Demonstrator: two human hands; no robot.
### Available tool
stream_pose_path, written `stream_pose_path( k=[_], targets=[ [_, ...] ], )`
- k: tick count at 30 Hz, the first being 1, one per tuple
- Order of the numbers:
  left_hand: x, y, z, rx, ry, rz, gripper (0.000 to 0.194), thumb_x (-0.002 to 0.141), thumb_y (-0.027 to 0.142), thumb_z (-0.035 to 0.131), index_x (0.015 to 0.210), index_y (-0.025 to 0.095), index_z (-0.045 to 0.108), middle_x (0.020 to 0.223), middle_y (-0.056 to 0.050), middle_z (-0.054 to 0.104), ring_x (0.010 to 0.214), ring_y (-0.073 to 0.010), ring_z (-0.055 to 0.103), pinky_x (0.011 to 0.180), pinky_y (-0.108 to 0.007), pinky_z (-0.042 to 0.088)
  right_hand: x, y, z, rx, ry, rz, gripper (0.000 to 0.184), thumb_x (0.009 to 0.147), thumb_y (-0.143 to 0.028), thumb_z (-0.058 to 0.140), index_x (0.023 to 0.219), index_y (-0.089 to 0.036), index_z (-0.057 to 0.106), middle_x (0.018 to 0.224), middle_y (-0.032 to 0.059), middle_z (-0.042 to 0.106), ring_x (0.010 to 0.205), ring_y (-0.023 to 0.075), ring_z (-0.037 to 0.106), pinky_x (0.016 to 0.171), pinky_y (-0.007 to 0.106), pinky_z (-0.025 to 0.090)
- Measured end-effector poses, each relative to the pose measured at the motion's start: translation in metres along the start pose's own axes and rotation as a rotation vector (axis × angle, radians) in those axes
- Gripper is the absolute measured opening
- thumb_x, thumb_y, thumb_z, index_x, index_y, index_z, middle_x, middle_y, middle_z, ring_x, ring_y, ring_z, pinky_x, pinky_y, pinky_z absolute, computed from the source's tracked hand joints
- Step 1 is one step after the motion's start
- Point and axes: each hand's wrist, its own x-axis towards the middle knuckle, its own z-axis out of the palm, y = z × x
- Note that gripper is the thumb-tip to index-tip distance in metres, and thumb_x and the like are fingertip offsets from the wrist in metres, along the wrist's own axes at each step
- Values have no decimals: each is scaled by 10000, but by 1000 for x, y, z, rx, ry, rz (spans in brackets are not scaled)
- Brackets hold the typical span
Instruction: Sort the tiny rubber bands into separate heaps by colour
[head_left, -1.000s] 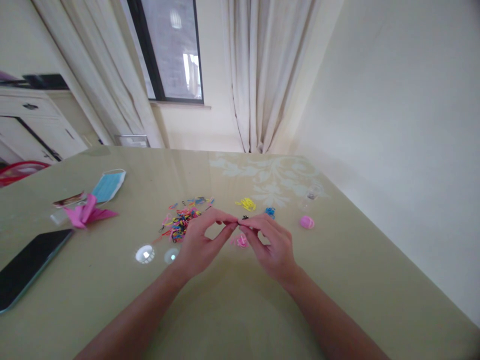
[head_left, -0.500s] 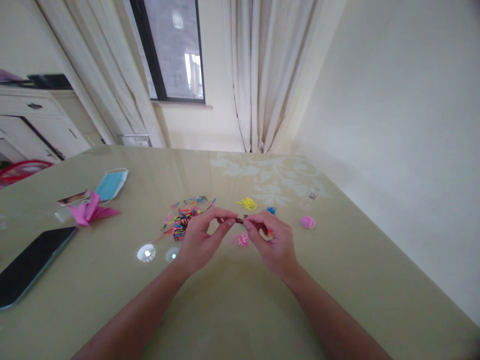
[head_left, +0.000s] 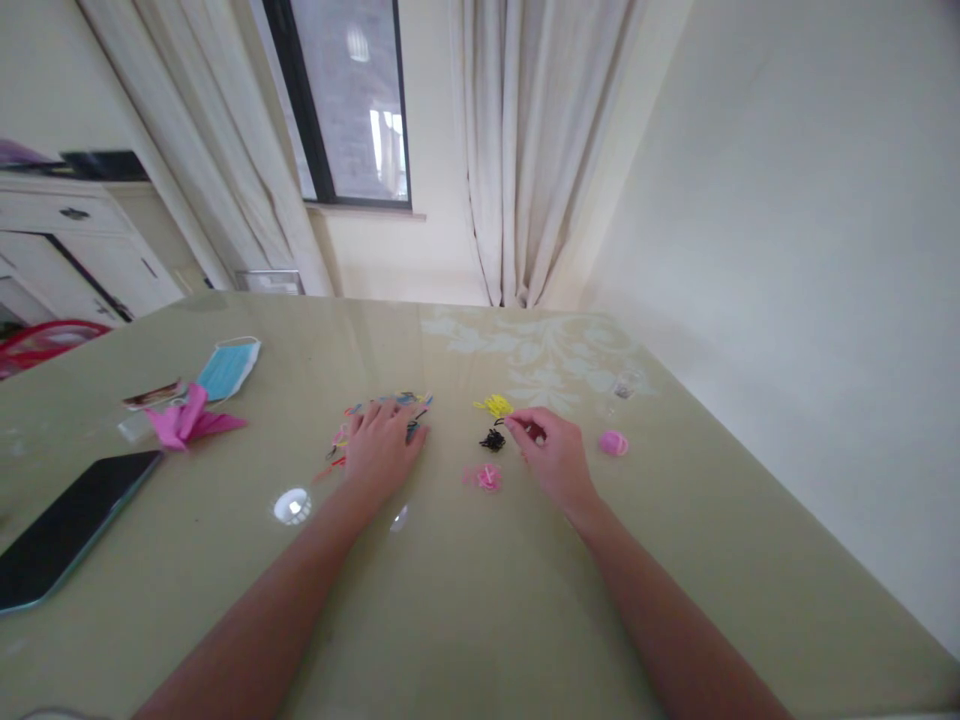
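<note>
My left hand (head_left: 381, 450) lies palm down with extended fingers over a mixed pile of coloured rubber bands (head_left: 339, 437), covering most of it. Between thumb and fingertips, my right hand (head_left: 553, 455) pinches a small black rubber band (head_left: 499, 421). Just below and left of those fingertips sits a small heap of black rubber bands (head_left: 493, 440). Yellow rubber bands (head_left: 495, 405) are heaped behind it, and pink rubber bands (head_left: 489, 478) in front. A bit of orange shows beside my right hand, mostly hidden.
A purple-pink round item (head_left: 613, 443) and a small clear piece (head_left: 625, 384) are on the right. To the left lie a phone (head_left: 79, 520), a pink folded paper shape (head_left: 191, 420) and a blue face mask (head_left: 229, 370). A wall (head_left: 810, 300) borders the table's right side.
My hands have parted from the black rubber band they both pinched. The left moved left onto the mixed pile; the right stayed near the black heap, which now shows.
</note>
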Motion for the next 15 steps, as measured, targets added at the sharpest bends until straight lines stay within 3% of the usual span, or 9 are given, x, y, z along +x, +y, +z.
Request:
stream_pose_path(
  k=[5, 10, 15],
  targets=[
    [3, -1, 8, 12, -15, 6, 341, 1008, 399, 543, 1151, 189, 772, 1168, -161, 743, 1168, -378, 632, 970, -513, 442, -2, 1, 9, -310, -95, -41, 173, 1022, -255, 612, 964, -198, 765, 922, 60, 777, 758, 193, 683, 718, 296, 464],
    [9, 0, 13, -13, 20, 4, 334, 1040, 346, 504, 1199, 242, 778, 1177, -131, 762, 1154, -368, 645, 951, -501, 425, 0, -5, 15, -503, -176, 20, 168, 1034, -246, 614, 1011, -209, 776, 1013, 61, 797, 886, 225, 728, 741, 303, 462],
    [12, 4, 10, 14, -1, 16, 351, 1064, 309, 453, 1077, 213, 790, 1142, -128, 777, 1134, -362, 655, 949, -501, 419, -1, -13, 17, -625, -258, 90, 201, 1037, -250, 606, 995, -232, 802, 1022, 59, 814, 869, 222, 738, 701, 298, 445]
  ],
)
